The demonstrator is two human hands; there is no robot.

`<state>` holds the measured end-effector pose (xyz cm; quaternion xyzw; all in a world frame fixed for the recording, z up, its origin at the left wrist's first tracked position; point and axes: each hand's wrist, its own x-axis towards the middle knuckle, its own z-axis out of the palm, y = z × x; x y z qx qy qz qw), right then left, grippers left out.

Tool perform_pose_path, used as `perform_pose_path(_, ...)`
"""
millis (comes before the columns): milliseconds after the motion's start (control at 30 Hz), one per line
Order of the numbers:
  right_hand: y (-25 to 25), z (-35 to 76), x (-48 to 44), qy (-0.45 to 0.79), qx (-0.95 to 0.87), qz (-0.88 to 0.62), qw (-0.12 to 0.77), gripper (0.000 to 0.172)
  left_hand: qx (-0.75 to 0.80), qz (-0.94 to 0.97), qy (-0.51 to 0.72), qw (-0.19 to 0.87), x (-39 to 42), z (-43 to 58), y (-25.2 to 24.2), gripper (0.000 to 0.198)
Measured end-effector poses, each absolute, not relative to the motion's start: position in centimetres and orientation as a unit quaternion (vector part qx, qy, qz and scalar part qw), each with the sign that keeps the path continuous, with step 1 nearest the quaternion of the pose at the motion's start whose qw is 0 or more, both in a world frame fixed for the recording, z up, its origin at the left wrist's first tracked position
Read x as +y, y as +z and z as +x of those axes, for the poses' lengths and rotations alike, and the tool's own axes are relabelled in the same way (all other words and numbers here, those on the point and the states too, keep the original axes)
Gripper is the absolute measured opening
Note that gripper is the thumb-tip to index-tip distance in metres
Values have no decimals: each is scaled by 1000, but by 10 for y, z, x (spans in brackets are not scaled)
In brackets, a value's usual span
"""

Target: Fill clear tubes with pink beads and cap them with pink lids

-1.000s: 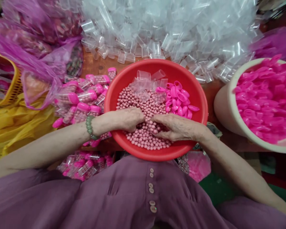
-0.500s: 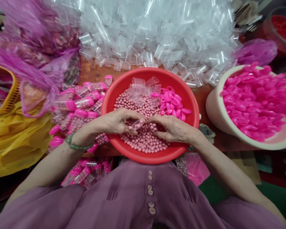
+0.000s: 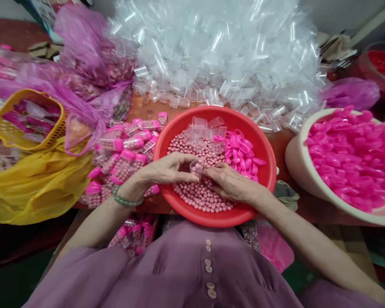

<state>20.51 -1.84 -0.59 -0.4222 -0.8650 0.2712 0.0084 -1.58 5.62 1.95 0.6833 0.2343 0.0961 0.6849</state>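
Between the thumb and fingers of my left hand (image 3: 168, 169) is a small clear plastic container (image 3: 197, 167), tilted, with pink beads inside. My right hand (image 3: 227, 182) is curled beside it, fingertips down at the loose pink beads (image 3: 208, 205); what those fingers hold is hidden. Both hands are over a red basin (image 3: 213, 221) in which the beads lie. Several clear containers (image 3: 200, 128) rest on the beads at the basin's far side. Bright pink caps (image 3: 240, 149) are heaped at its right.
Filled, capped bottles (image 3: 126, 160) lie left of the basin. Behind it rises a large pile of clear containers (image 3: 218, 55). A white bucket (image 3: 297, 154) of pink caps stands at right. At left are a yellow basket (image 3: 28, 143), a yellow bag (image 3: 41, 184) and purple bags (image 3: 83, 38).
The view has shifted, so most things appear lower and further right. The container in my left hand has turned more upright. My right fingers have moved down and closed toward the beads.
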Motion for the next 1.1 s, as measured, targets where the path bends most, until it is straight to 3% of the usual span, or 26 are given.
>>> perform_pose_path(200,-9,202,-21,248,-869,-428,-5,31,245,614,155,734,50,-19,16,26)
perform_pose_path(400,2,208,-29,254,-867,-424,52,49,227,499,232,803,34,-22,17,26)
perform_pose_path(600,20,221,-29,228,-840,-488,61,30,254,498,298,774,28,-24,13,31)
perform_pose_path(700,26,217,-17,207,-825,-525,24,23,286,506,315,750,30,-24,11,37)
perform_pose_path(933,23,174,24,196,-817,-520,-151,25,338,486,336,733,31,-18,9,45)
perform_pose_path(1100,14,170,32,190,-827,-502,-169,24,318,465,328,758,32,-17,9,41)
